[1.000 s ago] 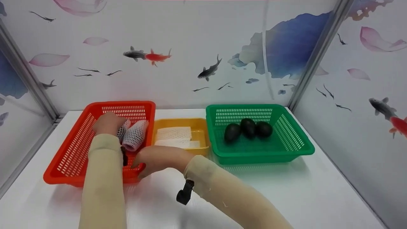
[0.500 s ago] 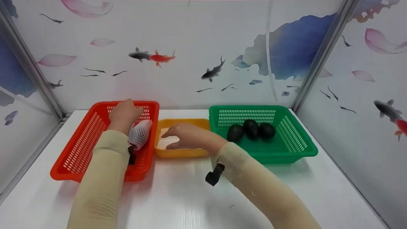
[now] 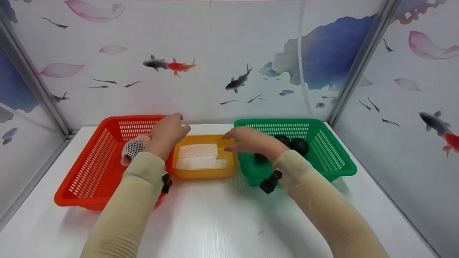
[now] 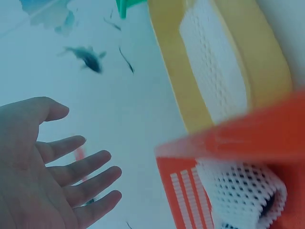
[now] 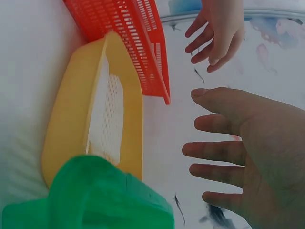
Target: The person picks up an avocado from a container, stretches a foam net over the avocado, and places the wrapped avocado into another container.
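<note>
My left hand [image 3: 168,134] hovers above the right rim of the red basket [image 3: 94,202], its fingers spread and holding nothing in the left wrist view. Under it in the basket lie dark fruits in white foam nets [image 3: 133,148], partly hidden by my hand and forearm. At the left edge of the green basket [image 3: 304,173], my right hand [image 3: 256,141] hangs in the air with straight, parted fingers and nothing in them. Dark oval fruits [image 3: 300,146], like avocados, lie in that basket, partly covered by this hand.
Between the two baskets stands a yellow tray [image 3: 204,173] with flat white foam nets [image 3: 198,152] in it. All three containers stand on a white table [image 3: 215,218]. Behind them rises a white wall panel [image 3: 204,96] printed with fish.
My left hand has come up from inside the red basket and moved right. My right hand has left the red basket's front right corner and crossed over the yellow tray to the green basket.
</note>
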